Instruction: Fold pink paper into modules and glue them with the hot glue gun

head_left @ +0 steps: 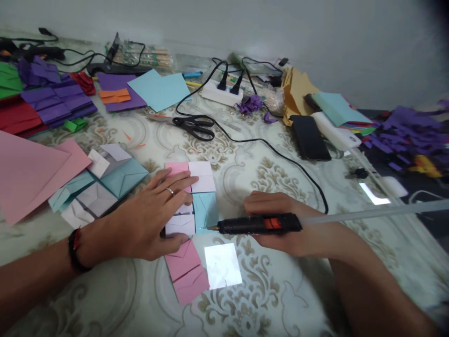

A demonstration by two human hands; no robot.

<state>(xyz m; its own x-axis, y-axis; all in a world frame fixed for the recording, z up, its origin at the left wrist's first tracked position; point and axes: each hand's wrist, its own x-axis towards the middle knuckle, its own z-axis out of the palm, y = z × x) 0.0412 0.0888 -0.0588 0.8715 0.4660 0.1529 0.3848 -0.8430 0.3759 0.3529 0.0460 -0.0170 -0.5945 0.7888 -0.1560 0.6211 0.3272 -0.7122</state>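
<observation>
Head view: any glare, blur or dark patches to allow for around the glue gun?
Head view: the glue gun is readable; just below it in the picture, a bright white square looks washed out, reflection or paper I cannot tell; at far right the purple paper strips look smeared; the upper right corner falls dark.

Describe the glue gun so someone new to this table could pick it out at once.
On the patterned tablecloth, find the right hand. It grips the glue gun, whose tip is at the light blue folded paper. Unlike the pastel papers beside it, the gun is black, with a translucent stick at its rear.
</observation>
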